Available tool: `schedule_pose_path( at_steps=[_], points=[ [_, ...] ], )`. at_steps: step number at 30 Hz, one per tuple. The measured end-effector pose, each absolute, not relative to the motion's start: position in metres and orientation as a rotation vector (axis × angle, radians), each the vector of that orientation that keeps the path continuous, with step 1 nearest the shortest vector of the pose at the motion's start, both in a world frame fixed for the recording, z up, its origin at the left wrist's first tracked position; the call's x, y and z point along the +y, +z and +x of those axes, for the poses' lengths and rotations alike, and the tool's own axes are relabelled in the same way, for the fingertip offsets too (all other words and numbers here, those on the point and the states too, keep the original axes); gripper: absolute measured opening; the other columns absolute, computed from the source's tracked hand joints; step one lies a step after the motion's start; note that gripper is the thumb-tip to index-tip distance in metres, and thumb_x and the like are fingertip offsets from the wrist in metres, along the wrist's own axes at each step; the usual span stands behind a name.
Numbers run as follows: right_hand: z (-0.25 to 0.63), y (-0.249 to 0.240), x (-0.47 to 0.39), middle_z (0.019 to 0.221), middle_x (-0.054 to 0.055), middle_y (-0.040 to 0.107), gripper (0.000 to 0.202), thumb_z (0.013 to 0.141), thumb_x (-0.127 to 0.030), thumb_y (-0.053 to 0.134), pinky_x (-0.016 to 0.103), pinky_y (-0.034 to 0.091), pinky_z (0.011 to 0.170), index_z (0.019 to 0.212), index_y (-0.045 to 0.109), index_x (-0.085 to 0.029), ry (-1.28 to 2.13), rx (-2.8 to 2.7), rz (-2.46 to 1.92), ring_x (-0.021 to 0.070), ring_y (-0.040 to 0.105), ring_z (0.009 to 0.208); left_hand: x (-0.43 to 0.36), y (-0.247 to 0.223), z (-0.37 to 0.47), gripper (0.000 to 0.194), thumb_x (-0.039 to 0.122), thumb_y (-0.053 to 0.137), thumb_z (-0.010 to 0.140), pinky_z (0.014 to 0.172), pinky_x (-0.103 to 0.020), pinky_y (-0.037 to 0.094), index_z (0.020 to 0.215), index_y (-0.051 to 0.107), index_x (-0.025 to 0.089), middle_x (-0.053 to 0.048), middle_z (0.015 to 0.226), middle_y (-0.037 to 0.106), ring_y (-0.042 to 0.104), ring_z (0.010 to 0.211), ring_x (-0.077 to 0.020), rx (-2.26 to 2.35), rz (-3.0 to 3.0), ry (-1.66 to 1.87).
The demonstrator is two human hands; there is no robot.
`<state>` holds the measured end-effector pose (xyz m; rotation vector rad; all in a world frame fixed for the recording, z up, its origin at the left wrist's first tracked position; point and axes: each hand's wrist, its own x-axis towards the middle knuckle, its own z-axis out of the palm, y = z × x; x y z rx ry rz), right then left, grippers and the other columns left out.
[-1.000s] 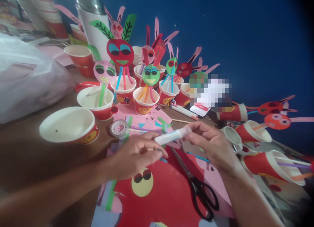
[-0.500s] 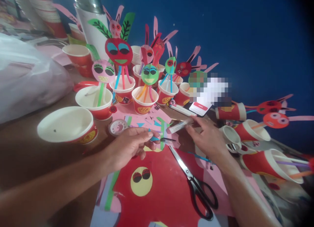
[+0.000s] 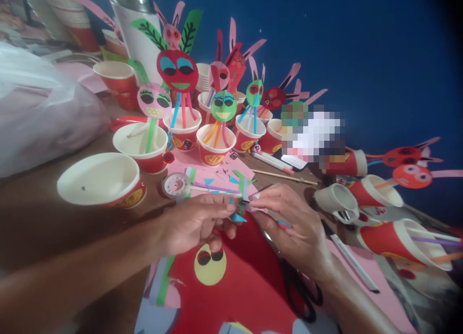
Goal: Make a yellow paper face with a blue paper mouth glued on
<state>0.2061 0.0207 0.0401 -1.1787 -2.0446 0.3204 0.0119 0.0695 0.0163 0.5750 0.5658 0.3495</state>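
Note:
Left of centre, my left hand (image 3: 198, 220) pinches a small blue paper piece (image 3: 238, 218), its pointed corner sticking out past the fingertips. My right hand (image 3: 292, 220) faces it, fingers closed around a whitish, translucent tube (image 3: 258, 204) that is mostly hidden. A small dark tip lies between the two hands. Below them is red paper (image 3: 238, 281), bearing a yellow paper circle (image 3: 210, 271) with two dark eyes. Black-handled scissors (image 3: 304, 295) rest on the red paper, blades covered by my right hand. Blue scraps (image 3: 209, 181) lie on pink paper beyond.
Paper cups (image 3: 97, 180) with paper-faced straw figures (image 3: 223, 107) line the back and right. A tape roll (image 3: 175, 184), thin stick (image 3: 285, 177), markers (image 3: 354, 261), mug (image 3: 336, 201) and blurred phone (image 3: 313, 136) surround the hands. A plastic bag (image 3: 47, 112) bulges at left.
My right hand has picked up the whitish tube from the table and brought it left and nearer, close to my left hand. My left hand still holds the blue paper piece.

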Motion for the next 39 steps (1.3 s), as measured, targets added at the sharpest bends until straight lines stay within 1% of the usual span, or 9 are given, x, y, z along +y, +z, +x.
schedule_pose_path(
  at_steps=[4, 7, 11, 16, 21, 29, 32, 36, 39],
  points=[
    [0.204, 0.043, 0.018, 0.089, 0.003, 0.058, 0.025, 0.079, -0.004, 0.06, 0.029, 0.044, 0.075, 0.097, 0.062, -0.02, 0.417, -2.052, -1.114, 0.0147, 0.054, 0.086, 0.068, 0.015, 0.011, 0.027, 0.036, 0.07, 0.071, 0.035, -0.014, 0.036, 0.082, 0.056, 0.016, -0.003, 0.07, 0.06, 0.055, 0.053, -0.0099, 0.43, 0.596, 0.176],
    [0.203, 0.047, 0.017, 0.094, 0.002, 0.057, 0.027, 0.081, -0.006, 0.059, 0.028, 0.043, 0.08, 0.102, 0.061, -0.022, 0.584, -2.034, -1.1, 0.0141, 0.054, 0.091, 0.068, 0.013, 0.009, 0.028, 0.034, 0.073, 0.068, 0.035, -0.013, 0.035, 0.08, 0.057, 0.014, -0.004, 0.074, 0.062, 0.057, 0.052, -0.0094, 0.373, 0.617, 0.094],
    [0.203, 0.053, 0.015, 0.095, 0.001, 0.059, 0.026, 0.085, -0.011, 0.058, 0.028, 0.041, 0.087, 0.107, 0.061, -0.024, 0.985, -1.989, -1.06, 0.0132, 0.053, 0.095, 0.068, 0.013, 0.008, 0.021, 0.028, 0.07, 0.071, 0.035, -0.015, 0.039, 0.082, 0.059, 0.014, -0.004, 0.079, 0.064, 0.056, 0.048, -0.0076, 0.269, 0.658, -0.02],
    [0.202, 0.053, 0.013, 0.094, 0.003, 0.06, 0.023, 0.082, -0.012, 0.063, 0.025, 0.043, 0.081, 0.104, 0.065, -0.018, 1.285, -1.978, -0.912, 0.0119, 0.054, 0.089, 0.063, 0.016, 0.011, 0.024, 0.026, 0.072, 0.066, 0.035, -0.013, 0.043, 0.081, 0.064, 0.009, -0.002, 0.07, 0.062, 0.053, 0.043, -0.0057, 0.192, 0.661, -0.1],
    [0.201, 0.054, 0.01, 0.088, 0.004, 0.06, 0.019, 0.079, -0.01, 0.066, 0.023, 0.045, 0.077, 0.097, 0.068, -0.013, 1.34, -1.963, -0.86, 0.0111, 0.056, 0.085, 0.06, 0.012, 0.012, 0.023, 0.026, 0.073, 0.065, 0.035, -0.011, 0.044, 0.079, 0.065, 0.01, 0.0, 0.067, 0.062, 0.054, 0.043, -0.0052, 0.178, 0.667, -0.164],
    [0.196, 0.052, 0.009, 0.081, 0.002, 0.056, 0.002, 0.078, -0.014, 0.068, 0.024, 0.046, 0.072, 0.08, 0.068, -0.015, 1.35, -1.932, -0.852, 0.0106, 0.056, 0.078, 0.061, 0.009, 0.013, 0.024, 0.027, 0.075, 0.065, 0.037, -0.011, 0.045, 0.078, 0.065, 0.01, 0.001, 0.064, 0.061, 0.053, 0.044, -0.0056, 0.14, 0.692, -0.183],
    [0.197, 0.054, 0.009, 0.081, 0.001, 0.058, 0.004, 0.08, -0.013, 0.065, 0.025, 0.046, 0.075, 0.078, 0.065, -0.017, 1.355, -1.931, -0.876, 0.0109, 0.057, 0.079, 0.063, 0.013, 0.012, 0.026, 0.032, 0.074, 0.067, 0.038, -0.01, 0.044, 0.081, 0.065, 0.012, 0.0, 0.068, 0.062, 0.054, 0.047, -0.0051, 0.173, 0.717, -0.166],
    [0.203, 0.056, 0.011, 0.083, 0.001, 0.059, 0.003, 0.081, -0.018, 0.063, 0.03, 0.045, 0.078, 0.079, 0.061, -0.019, 1.406, -1.788, -1.051, 0.0141, 0.057, 0.081, 0.066, 0.015, 0.009, 0.035, 0.044, 0.07, 0.071, 0.036, -0.014, 0.04, 0.086, 0.062, 0.014, -0.004, 0.077, 0.064, 0.055, 0.048, -0.0074, 0.189, 0.759, -0.059],
    [0.208, 0.05, 0.015, 0.081, 0.001, 0.058, 0.008, 0.082, -0.025, 0.061, 0.029, 0.043, 0.073, 0.078, 0.058, -0.019, 1.429, -1.595, -1.288, 0.0143, 0.054, 0.077, 0.07, 0.014, 0.007, 0.036, 0.047, 0.064, 0.075, 0.037, -0.015, 0.04, 0.09, 0.059, 0.015, -0.007, 0.082, 0.062, 0.058, 0.059, -0.0117, 0.327, 0.785, 0.102]
  ],
)
